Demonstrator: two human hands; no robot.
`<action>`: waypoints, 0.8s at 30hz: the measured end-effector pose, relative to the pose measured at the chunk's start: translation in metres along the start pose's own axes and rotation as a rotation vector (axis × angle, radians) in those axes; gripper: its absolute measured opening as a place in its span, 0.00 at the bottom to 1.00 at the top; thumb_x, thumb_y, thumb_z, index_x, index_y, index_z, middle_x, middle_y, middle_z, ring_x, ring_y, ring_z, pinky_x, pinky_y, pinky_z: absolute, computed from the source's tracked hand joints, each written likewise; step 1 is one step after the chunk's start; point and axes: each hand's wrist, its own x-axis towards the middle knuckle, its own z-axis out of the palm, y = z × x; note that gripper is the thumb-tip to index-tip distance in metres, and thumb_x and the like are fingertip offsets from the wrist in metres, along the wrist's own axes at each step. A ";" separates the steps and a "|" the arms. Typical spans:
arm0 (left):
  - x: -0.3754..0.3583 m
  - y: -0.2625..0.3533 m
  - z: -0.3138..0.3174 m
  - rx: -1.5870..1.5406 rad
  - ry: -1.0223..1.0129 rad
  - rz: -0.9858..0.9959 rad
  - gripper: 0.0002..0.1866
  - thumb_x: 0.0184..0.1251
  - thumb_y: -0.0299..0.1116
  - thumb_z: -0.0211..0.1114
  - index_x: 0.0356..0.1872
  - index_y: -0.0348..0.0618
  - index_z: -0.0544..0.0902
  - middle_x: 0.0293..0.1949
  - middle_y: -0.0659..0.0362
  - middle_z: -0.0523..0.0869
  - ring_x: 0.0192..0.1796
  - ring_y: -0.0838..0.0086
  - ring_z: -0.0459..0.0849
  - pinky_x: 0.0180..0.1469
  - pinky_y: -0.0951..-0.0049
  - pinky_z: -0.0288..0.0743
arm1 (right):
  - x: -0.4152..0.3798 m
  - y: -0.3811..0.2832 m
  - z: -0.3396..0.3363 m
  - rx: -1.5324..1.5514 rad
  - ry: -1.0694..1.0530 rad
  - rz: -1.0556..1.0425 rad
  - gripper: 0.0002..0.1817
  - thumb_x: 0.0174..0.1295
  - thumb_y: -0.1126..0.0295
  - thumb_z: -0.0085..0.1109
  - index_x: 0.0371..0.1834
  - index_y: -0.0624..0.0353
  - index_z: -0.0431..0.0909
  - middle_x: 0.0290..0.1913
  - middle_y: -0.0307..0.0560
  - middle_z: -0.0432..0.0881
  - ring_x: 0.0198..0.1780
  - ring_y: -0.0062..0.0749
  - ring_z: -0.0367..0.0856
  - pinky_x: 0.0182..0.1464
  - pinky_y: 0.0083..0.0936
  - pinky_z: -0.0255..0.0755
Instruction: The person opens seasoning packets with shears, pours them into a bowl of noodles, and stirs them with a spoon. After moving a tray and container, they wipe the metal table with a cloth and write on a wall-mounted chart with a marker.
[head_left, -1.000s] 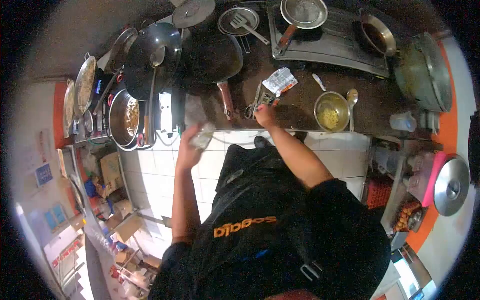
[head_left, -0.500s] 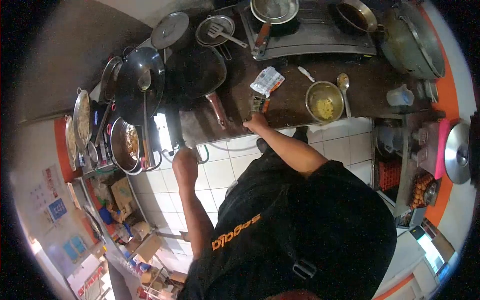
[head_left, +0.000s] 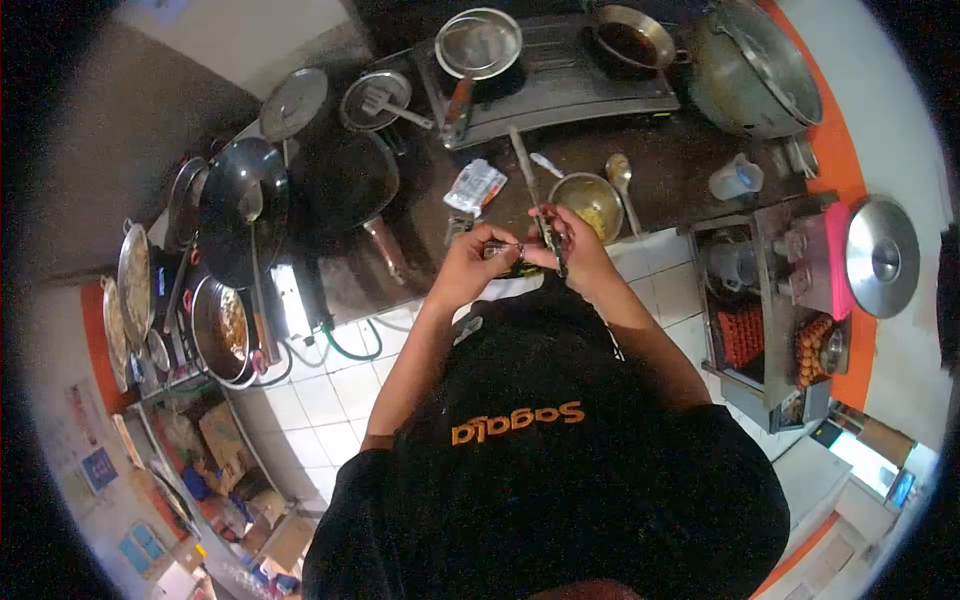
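Note:
My right hand (head_left: 580, 250) is closed around a long, narrow utensil (head_left: 524, 158), which looks like a knife; its far end points away over the counter. My left hand (head_left: 472, 268) pinches a small dark item whose kind I cannot make out, and its fingertips meet those of my right hand. Just beyond the hands lies a white and orange packet (head_left: 474, 187), with a small dark packet (head_left: 459, 222) near its lower end. A metal bowl (head_left: 612, 222) with yellow food stands behind my right hand, beside a large spoon (head_left: 620, 178).
A stove (head_left: 560, 100) at the back carries a strainer pan (head_left: 478, 45) and a small pan (head_left: 634, 38). At left are a wok (head_left: 240, 215), a dark frying pan (head_left: 345, 180) and a pot of food (head_left: 222, 330). A large pot (head_left: 750, 85) and measuring jug (head_left: 736, 178) are at right.
My left hand has come from the counter's left edge to meet my right hand. My right hand has left the packet and now holds the long utensil. The view has shifted.

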 end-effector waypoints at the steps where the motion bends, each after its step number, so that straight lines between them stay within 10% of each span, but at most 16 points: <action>1: 0.008 0.002 0.004 -0.003 -0.026 -0.003 0.08 0.58 0.26 0.64 0.38 0.38 0.78 0.35 0.63 0.81 0.37 0.82 0.76 0.39 0.81 0.70 | 0.001 -0.009 -0.005 -0.045 -0.013 -0.012 0.29 0.44 0.76 0.71 0.52 0.61 0.71 0.39 0.37 0.78 0.40 0.19 0.74 0.45 0.17 0.70; 7: 0.038 0.012 0.046 -0.651 -0.228 -0.074 0.20 0.59 0.29 0.64 0.53 0.45 0.71 0.49 0.60 0.78 0.51 0.71 0.78 0.49 0.63 0.77 | 0.001 -0.047 -0.022 -0.017 0.224 -0.198 0.24 0.46 0.78 0.68 0.49 0.60 0.73 0.38 0.36 0.76 0.38 0.19 0.74 0.43 0.17 0.70; 12: 0.060 0.010 0.093 -1.043 -0.014 -0.272 0.15 0.57 0.30 0.66 0.46 0.46 0.76 0.47 0.60 0.79 0.48 0.71 0.79 0.49 0.68 0.78 | 0.009 -0.051 -0.041 0.029 0.349 -0.225 0.23 0.46 0.79 0.65 0.49 0.60 0.73 0.38 0.38 0.76 0.39 0.20 0.74 0.43 0.19 0.69; 24: 0.115 -0.001 0.139 -0.990 0.126 -0.240 0.07 0.62 0.31 0.60 0.40 0.45 0.74 0.37 0.61 0.80 0.39 0.76 0.78 0.43 0.71 0.75 | -0.007 -0.049 -0.116 0.024 0.423 -0.256 0.28 0.47 0.72 0.69 0.53 0.62 0.70 0.36 0.37 0.77 0.39 0.18 0.74 0.41 0.14 0.69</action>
